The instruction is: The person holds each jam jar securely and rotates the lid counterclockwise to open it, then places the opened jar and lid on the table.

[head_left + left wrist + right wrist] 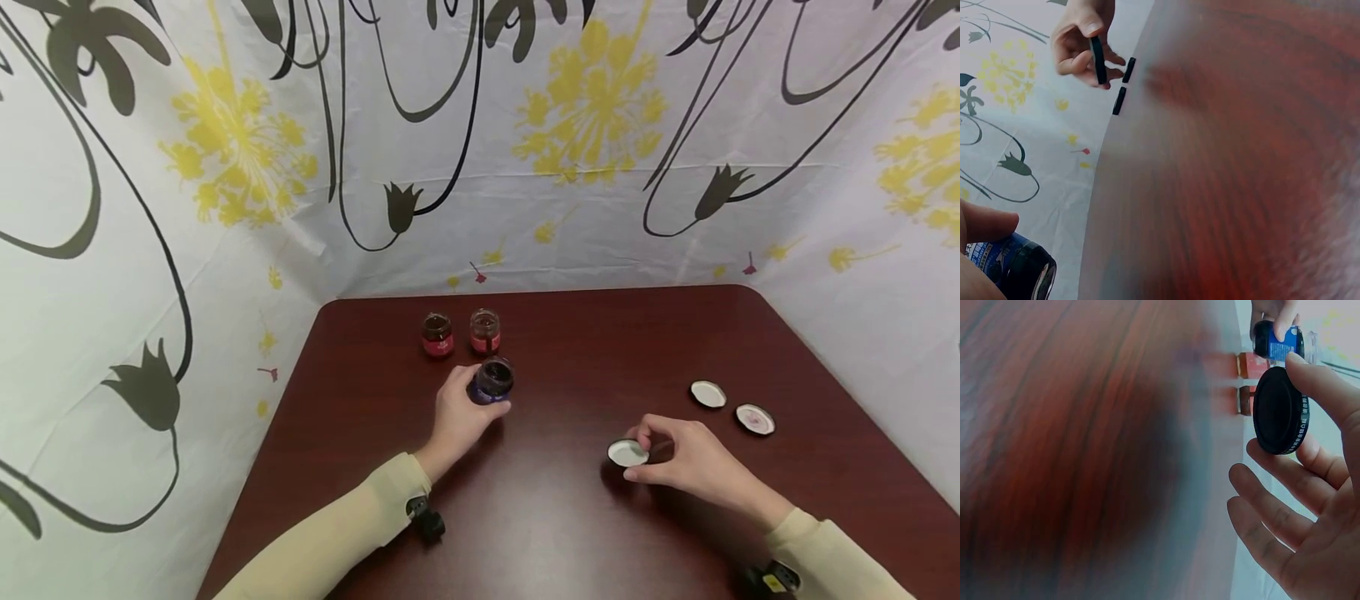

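My left hand (462,412) grips a small glass jar (492,381) with dark contents and a blue label. Its mouth is uncovered, and in the left wrist view the blue-labelled jar (1013,265) shows at the lower left corner beside my thumb. Between thumb and fingers, my right hand (693,462) pinches a round jar lid (627,453) by its edge, above the table. White inside faces up in the head view; the right wrist view shows the black outer face of the lid (1280,411), with pale lettering along its rim.
Two open jars with red labels, a left one (437,335) and a right one (485,332), stand behind the held jar. Right of my right hand, two lids (708,394) lie white side up on the dark wooden table (585,533). A patterned cloth (480,150) hangs around it.
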The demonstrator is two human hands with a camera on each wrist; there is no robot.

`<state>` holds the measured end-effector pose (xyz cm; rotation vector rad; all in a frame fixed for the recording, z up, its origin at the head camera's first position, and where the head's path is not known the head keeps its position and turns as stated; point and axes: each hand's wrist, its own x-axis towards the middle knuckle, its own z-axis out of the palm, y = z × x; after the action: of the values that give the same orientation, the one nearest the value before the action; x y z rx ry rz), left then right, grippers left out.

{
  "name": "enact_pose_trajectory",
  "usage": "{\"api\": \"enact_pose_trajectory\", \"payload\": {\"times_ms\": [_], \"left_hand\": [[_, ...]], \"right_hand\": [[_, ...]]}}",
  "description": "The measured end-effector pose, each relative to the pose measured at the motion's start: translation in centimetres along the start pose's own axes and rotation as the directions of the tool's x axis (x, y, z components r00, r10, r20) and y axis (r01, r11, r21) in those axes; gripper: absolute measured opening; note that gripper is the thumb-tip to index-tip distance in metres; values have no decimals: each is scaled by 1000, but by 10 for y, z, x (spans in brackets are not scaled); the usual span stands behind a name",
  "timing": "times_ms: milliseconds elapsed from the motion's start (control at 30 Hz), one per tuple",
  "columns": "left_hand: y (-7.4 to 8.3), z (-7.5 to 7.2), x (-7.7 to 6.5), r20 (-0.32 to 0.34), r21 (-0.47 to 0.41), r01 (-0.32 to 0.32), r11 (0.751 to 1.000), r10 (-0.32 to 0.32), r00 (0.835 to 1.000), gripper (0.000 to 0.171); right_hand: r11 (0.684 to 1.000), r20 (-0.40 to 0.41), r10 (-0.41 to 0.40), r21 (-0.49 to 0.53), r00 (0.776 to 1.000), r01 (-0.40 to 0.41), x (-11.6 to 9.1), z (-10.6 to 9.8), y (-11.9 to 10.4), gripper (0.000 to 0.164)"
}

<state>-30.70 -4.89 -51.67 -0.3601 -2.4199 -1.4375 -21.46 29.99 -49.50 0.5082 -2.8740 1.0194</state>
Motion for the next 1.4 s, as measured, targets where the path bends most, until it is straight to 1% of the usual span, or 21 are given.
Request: {"api": "enact_pose_trajectory", "payload": {"times_ms": [167,400,533,733,933,1100,1400], "left_hand": [[-5,0,6,-28,10,27,1000,-27,999,60],[-12,1,13,-28,-5,88,996,-88,996,60],[-16,1,17,-45,-10,125,992,-125,991,59],[-18,0,20,-67,-20,173,985,-174,982,60],[-21,-1,24,-77,-17,185,983,-186,980,61],[-25,-1,29,-86,-10,195,981,-195,977,62],[-30,-6,38,-58,12,224,975,-223,973,71]], "right_hand": [[999,-8,30,-26,1000,-31,-8,-4,9,44],[997,-12,71,-36,997,-71,-17,-10,19,45],[994,-18,89,-66,996,-90,-19,-12,23,44],[987,-26,101,-123,995,-104,-24,-16,28,43],[971,-43,110,-211,993,-117,-29,-20,32,44],[959,-54,138,-241,989,-147,-34,-26,34,43],[940,-49,161,-295,986,-169,-35,-35,41,44]]}}
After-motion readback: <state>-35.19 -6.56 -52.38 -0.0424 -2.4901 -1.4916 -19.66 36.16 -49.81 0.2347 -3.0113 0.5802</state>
